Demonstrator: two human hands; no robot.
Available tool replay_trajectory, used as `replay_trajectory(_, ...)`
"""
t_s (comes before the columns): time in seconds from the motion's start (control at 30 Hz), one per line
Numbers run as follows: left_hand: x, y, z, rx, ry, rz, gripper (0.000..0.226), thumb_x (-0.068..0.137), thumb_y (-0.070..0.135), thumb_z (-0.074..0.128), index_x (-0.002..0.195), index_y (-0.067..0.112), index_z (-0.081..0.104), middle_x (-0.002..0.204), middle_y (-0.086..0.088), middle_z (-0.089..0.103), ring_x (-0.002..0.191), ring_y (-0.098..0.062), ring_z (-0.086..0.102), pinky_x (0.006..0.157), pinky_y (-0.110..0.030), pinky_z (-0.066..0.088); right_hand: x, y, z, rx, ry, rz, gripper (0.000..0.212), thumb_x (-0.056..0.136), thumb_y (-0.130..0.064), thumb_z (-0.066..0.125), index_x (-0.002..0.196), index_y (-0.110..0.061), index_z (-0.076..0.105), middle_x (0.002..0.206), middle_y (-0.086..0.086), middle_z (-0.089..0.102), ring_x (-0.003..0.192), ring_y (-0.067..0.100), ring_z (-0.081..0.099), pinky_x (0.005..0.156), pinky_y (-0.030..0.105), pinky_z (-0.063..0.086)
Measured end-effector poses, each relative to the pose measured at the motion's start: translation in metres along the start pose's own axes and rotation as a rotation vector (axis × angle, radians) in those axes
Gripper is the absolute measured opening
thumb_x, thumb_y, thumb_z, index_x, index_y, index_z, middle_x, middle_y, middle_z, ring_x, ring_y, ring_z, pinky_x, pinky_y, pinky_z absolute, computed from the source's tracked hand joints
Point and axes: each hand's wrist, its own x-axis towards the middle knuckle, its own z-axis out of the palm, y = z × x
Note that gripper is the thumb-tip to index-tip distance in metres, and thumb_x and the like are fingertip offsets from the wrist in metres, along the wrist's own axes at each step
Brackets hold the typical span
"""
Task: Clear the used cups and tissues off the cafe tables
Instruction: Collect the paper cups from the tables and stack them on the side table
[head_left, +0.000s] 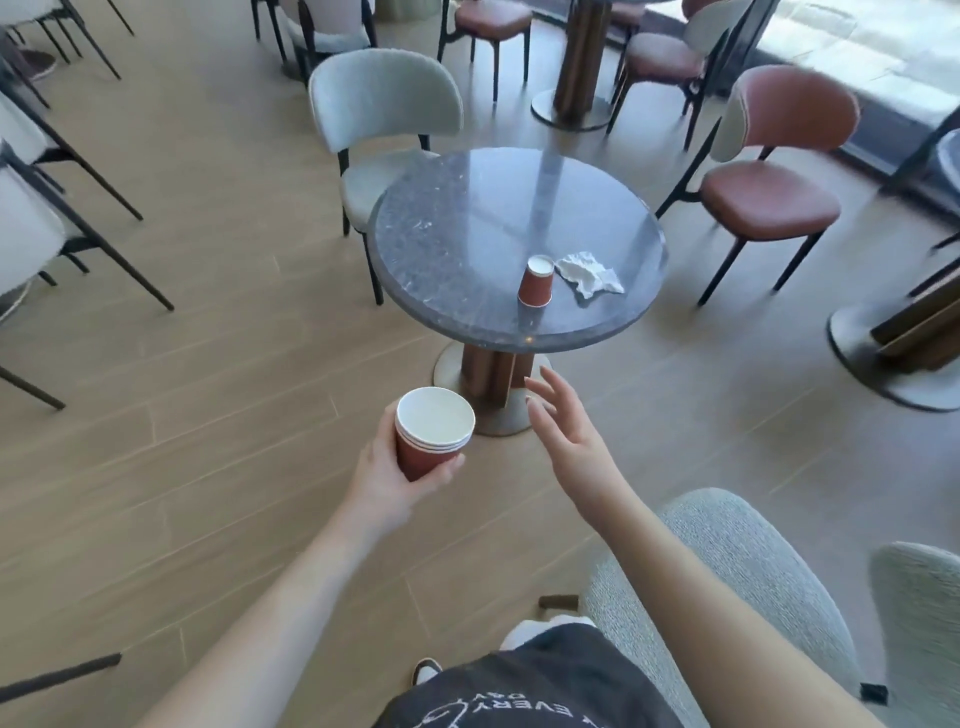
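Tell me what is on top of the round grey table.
On the round grey table stand one red paper cup, mouth down, and a crumpled white tissue beside it. Anything under the cup is hidden.

Grey chair (387, 111) beside red-brown chair (774, 171)

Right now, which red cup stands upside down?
The single red cup on the table, beside the crumpled tissue, is upside down. The stacked cups in the left hand face mouth up.
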Motion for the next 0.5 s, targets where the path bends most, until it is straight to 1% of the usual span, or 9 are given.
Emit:
replay_trajectory(0.03,0.014,0.001,0.001,0.004,-0.013,0.005,0.084,0.062,0.041,0.09,0.135,0.026,0.051,0.112,0.017,0.067,0.097,0.004,0.062,0.092,-0.029,0.051,0.01,0.0,-0.002,-0.005,0.011,0.004,0.045,0.102,-0.036,0.053,0.143,-0.043,0.036,0.143,-0.014,0.052,0.117,-0.021,0.05,0.098,0.015,0.041)
replay_trajectory(0.13,0.058,0.0,0.011,0.032,-0.037,0.024,0.08,0.07,0.028,0.095,0.134,0.033,0.047,0.113,0.02,0.066,0.105,-0.011,0.063,0.09,-0.026,0.048,0.048,0.001,-0.012,-0.004,0.046,0.019,0.04,0.102,-0.035,0.053,0.136,-0.049,0.037,0.139,-0.017,0.053,0.114,-0.023,0.05,0.093,0.011,0.042)
replay_trajectory(0.17,0.073,0.0,0.014,0.046,-0.044,0.027,0.079,0.071,0.028,0.095,0.133,0.035,0.046,0.114,0.021,0.065,0.106,-0.011,0.063,0.09,-0.025,0.048,0.062,0.003,-0.016,-0.001,0.056,0.022,0.04,0.102,-0.034,0.053,0.136,-0.05,0.037,0.137,-0.019,0.053,0.114,-0.023,0.051,0.092,0.009,0.042)
replay_trajectory(0.2,0.087,0.001,0.018,0.056,-0.053,0.027,0.08,0.069,0.031,0.095,0.132,0.038,0.046,0.115,0.021,0.065,0.106,-0.008,0.063,0.091,-0.023,0.048,0.078,0.004,-0.02,0.001,0.063,0.022,0.041,0.103,-0.033,0.053,0.137,-0.048,0.038,0.137,-0.02,0.053,0.113,-0.022,0.051,0.09,0.008,0.043)
replay_trajectory(0.27,0.117,0.004,0.025,0.068,-0.064,0.028,0.082,0.062,0.045,0.094,0.128,0.041,0.045,0.115,0.025,0.064,0.103,0.01,0.061,0.086,-0.009,0.046,0.112,0.007,-0.029,0.018,0.067,0.018,0.044,0.103,-0.031,0.053,0.143,-0.04,0.037,0.138,-0.018,0.053,0.112,-0.022,0.052,0.088,0.005,0.043)
replay_trajectory(0.3,0.132,0.006,0.029,0.077,-0.061,0.031,0.082,0.061,0.046,0.092,0.128,0.041,0.044,0.115,0.028,0.062,0.102,0.018,0.058,0.083,-0.002,0.043,0.131,0.008,-0.033,0.029,0.067,0.017,0.046,0.103,-0.029,0.053,0.146,-0.036,0.037,0.139,-0.016,0.053,0.111,-0.022,0.052,0.087,0.003,0.043)
replay_trajectory(0.37,0.162,0.011,0.035,0.095,-0.046,0.013,0.082,0.067,0.035,0.096,0.13,0.04,0.043,0.116,0.03,0.059,0.102,0.025,0.055,0.08,0.003,0.039,0.166,0.006,-0.043,0.037,0.072,0.025,0.043,0.103,-0.029,0.053,0.143,-0.037,0.038,0.138,-0.015,0.053,0.109,-0.024,0.051,0.086,0.003,0.043)
replay_trajectory(0.43,0.192,0.019,0.04,0.126,-0.038,-0.003,0.079,0.071,0.027,0.094,0.131,0.039,0.043,0.116,0.03,0.059,0.101,0.012,0.06,0.08,0.003,0.038,0.198,0.005,-0.055,0.043,0.081,0.046,0.041,0.102,-0.031,0.055,0.138,-0.042,0.039,0.136,-0.018,0.053,0.109,-0.025,0.051,0.089,0.007,0.043)
replay_trajectory(0.5,0.22,0.031,0.046,0.173,-0.032,-0.009,0.079,0.072,0.026,0.093,0.132,0.037,0.044,0.116,0.027,0.061,0.105,-0.003,0.061,0.083,-0.001,0.04,0.23,0.004,-0.069,0.031,0.093,0.057,0.042,0.102,-0.03,0.057,0.136,-0.044,0.039,0.132,-0.021,0.055,0.111,-0.022,0.053,0.094,0.012,0.043)
